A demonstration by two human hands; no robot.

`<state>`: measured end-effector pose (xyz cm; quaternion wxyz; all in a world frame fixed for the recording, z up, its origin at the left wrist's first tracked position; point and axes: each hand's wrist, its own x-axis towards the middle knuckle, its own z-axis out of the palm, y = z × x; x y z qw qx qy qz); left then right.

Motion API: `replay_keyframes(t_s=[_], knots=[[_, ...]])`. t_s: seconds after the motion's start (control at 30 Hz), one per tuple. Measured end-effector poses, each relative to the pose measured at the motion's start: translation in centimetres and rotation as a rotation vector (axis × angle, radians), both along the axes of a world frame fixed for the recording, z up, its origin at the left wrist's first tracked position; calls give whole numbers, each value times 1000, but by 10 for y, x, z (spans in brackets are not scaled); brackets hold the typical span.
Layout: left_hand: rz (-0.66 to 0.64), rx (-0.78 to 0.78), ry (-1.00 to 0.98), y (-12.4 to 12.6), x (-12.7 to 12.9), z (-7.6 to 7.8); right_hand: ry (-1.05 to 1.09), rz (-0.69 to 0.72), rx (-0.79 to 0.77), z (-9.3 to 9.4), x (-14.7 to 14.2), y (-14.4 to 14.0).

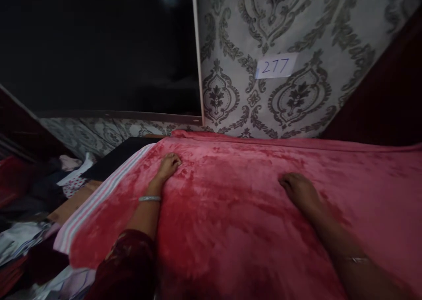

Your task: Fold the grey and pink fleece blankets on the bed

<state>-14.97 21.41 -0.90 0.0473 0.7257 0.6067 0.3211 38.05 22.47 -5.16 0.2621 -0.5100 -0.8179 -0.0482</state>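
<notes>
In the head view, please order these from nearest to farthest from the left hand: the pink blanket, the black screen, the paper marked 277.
1. Pink blanket: directly under the left hand.
2. Black screen: on the wall above.
3. Paper marked 277: up to the right.

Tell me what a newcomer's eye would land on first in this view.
The plush pink-red blanket fills the lower frame, with the left hand pressed flat near its far left corner and the right hand flat near the middle. Behind it, on the patterned damask wall, a white label reading 277 stands out. A large dark screen takes up the upper left, and a heap of clothes lies at the lower left.
</notes>
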Motion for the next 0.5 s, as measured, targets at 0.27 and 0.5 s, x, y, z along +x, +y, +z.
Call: replay_keyframes(t_s=[0.27, 0.5], knots=[[29, 74, -66, 2, 5, 5, 60, -78, 61, 9, -7, -2], [147, 150, -94, -3, 13, 14, 252, -103, 89, 14, -6, -8]])
